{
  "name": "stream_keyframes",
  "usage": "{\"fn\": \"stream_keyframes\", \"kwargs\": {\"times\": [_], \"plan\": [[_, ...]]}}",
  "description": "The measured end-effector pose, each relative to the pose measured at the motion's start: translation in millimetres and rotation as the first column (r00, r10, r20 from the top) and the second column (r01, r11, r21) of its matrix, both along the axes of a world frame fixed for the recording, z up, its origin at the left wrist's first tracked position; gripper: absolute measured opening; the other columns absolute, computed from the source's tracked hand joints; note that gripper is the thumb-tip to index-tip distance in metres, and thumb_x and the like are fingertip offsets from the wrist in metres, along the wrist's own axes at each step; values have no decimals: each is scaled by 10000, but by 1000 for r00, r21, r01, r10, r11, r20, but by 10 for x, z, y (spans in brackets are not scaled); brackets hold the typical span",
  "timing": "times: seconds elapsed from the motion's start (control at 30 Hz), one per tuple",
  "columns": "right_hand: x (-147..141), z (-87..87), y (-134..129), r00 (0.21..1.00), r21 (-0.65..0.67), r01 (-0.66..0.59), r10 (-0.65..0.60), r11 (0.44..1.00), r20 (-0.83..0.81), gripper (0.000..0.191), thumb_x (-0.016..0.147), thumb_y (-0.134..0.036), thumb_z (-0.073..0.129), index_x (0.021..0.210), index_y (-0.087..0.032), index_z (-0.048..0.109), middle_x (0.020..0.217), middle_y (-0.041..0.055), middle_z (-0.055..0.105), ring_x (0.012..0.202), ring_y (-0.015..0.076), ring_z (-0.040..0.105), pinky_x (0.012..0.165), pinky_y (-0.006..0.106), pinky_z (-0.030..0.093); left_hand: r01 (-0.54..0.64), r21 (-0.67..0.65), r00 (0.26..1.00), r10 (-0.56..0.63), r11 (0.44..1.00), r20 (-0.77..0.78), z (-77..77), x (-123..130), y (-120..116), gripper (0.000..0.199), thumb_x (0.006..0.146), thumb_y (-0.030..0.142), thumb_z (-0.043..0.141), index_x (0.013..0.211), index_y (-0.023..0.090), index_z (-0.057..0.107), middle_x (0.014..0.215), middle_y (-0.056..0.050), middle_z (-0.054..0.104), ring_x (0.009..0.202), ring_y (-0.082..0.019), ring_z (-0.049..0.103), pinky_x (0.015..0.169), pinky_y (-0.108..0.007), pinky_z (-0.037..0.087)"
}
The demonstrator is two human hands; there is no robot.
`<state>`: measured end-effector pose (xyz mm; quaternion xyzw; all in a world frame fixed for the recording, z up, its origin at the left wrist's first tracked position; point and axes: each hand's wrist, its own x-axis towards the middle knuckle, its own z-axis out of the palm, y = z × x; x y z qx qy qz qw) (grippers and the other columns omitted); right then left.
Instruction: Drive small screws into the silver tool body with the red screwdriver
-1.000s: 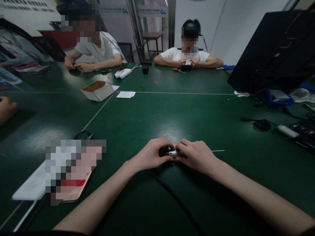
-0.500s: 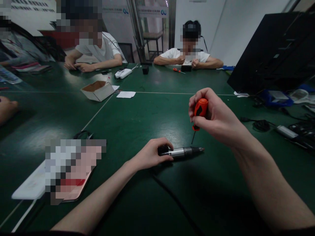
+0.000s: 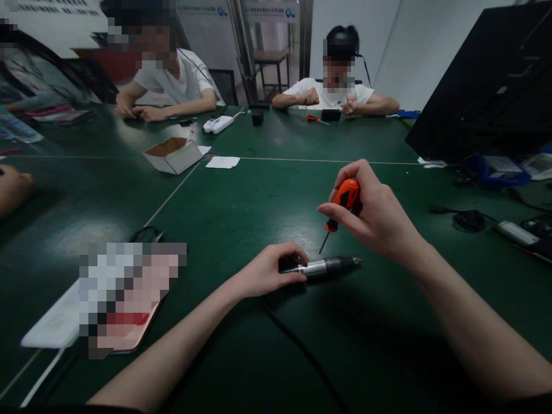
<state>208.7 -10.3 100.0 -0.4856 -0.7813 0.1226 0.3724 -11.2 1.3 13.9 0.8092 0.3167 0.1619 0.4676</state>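
Observation:
My left hand (image 3: 269, 270) is closed around the rear of an electric screwdriver (image 3: 321, 268), a silver and black cylinder lying on the green table with its tip to the right. A black cable (image 3: 302, 342) trails from beneath that hand toward the front edge. My right hand (image 3: 373, 210) grips a small screwdriver (image 3: 346, 194) by its orange and black handle, with the thumb stretched out along one side. Its thin shaft slants down and left. The shaft's tip hangs near the silver body, apparently a little above it.
Two phones (image 3: 142, 305) lie at the left. Behind them stand an open cardboard box (image 3: 175, 158) and a white paper slip (image 3: 223, 163). A large black monitor (image 3: 474, 92), cables (image 3: 469, 221) and a blue tray (image 3: 502, 171) are on the right. Co-workers sit across the table.
My right hand has moved left and tilted the screwdriver further, bringing its tip from above the dark front part toward the silver body. My left hand keeps its hold.

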Motion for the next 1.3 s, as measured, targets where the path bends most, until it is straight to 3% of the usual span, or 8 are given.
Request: {"fn": "stream_keyframes", "kwargs": {"times": [0.17, 0.37, 1.3], "plan": [[-42, -13, -36, 979, -94, -201, 196, 975, -54, 265, 901, -342, 588, 1000, -206, 384, 828, -18, 584, 648, 103, 572, 557, 206, 431, 13, -13, 999, -13, 1000, 32, 12, 4, -5, 175, 798, 158, 687, 964, 179, 634, 976, -25, 663, 919, -179, 622, 814, -283, 485], [-106, -54, -70, 960, -117, -276, 267, 954, -86, 267, 896, -309, 605, 1001, -197, 387, 819, -19, 585, 648, 99, 566, 573, 210, 435, 14, -2, 998, -14, 1000, 62, 7, 4, -1, 107, 805, 178, 680, 900, 168, 631, 936, -21, 663, 886, -178, 616, 812, -283, 484], [-148, -106, -66, 952, -68, -300, 294, 951, -83, 282, 891, -299, 619, 1001, -177, 390, 797, -17, 588, 624, 89, 560, 555, 196, 441, -5, -56, 998, 8, 998, 61, -30, -4, 4, 112, 803, 200, 677, 898, 158, 635, 987, -30, 654, 929, -195, 602, 845, -313, 464]]}}
